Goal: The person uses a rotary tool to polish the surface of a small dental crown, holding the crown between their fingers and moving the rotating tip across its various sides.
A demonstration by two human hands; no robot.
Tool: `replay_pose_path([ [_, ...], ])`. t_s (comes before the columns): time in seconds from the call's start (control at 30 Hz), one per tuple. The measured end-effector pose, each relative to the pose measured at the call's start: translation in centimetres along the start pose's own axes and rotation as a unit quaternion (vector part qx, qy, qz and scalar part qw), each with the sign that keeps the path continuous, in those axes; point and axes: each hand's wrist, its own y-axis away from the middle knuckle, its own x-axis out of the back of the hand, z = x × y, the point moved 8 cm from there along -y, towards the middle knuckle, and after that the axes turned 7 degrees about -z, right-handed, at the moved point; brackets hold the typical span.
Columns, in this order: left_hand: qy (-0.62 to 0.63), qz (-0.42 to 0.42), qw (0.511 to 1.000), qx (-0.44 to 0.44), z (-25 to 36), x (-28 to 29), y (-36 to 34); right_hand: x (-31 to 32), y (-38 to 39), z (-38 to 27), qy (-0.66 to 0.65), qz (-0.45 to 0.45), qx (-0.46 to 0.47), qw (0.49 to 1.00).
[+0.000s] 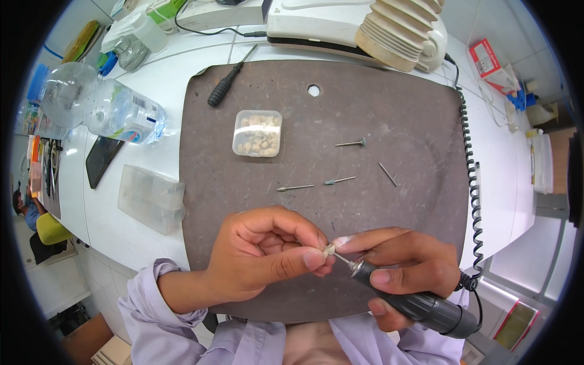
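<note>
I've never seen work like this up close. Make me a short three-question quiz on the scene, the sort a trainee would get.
1. Count: how many loose, thin-stemmed bits lie on the brown mat?

2. True or false: the tip of the screwdriver reaches past the mat's far edge.

3. Name: what does each hand hold?

Key
1. Four.
2. True.
3. The left hand pinches a small pale piece; the right hand holds a black power tool.
</note>
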Motion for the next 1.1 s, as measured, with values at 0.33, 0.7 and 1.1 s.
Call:
replay_pose_path([
  [0.33, 0.042, -0.019, 0.999, -0.009, -0.11, -0.01, 0.06, -0.02, -0.11, -0.07, 0.015, 0.001, 0.003, 1.0],
  [0.7, 0.051, -0.018, 0.999, -0.005, -0.14, -0.13, 0.06, -0.02, -0.11, -0.16, 0.019, -0.002, 0.003, 1.0],
  [1.1, 0.054, -0.022, 0.998, 0.004, -0.33, -0.02, 0.06, -0.03, 0.02, 0.0, 0.011, 0.009, -0.004, 1.0],
])
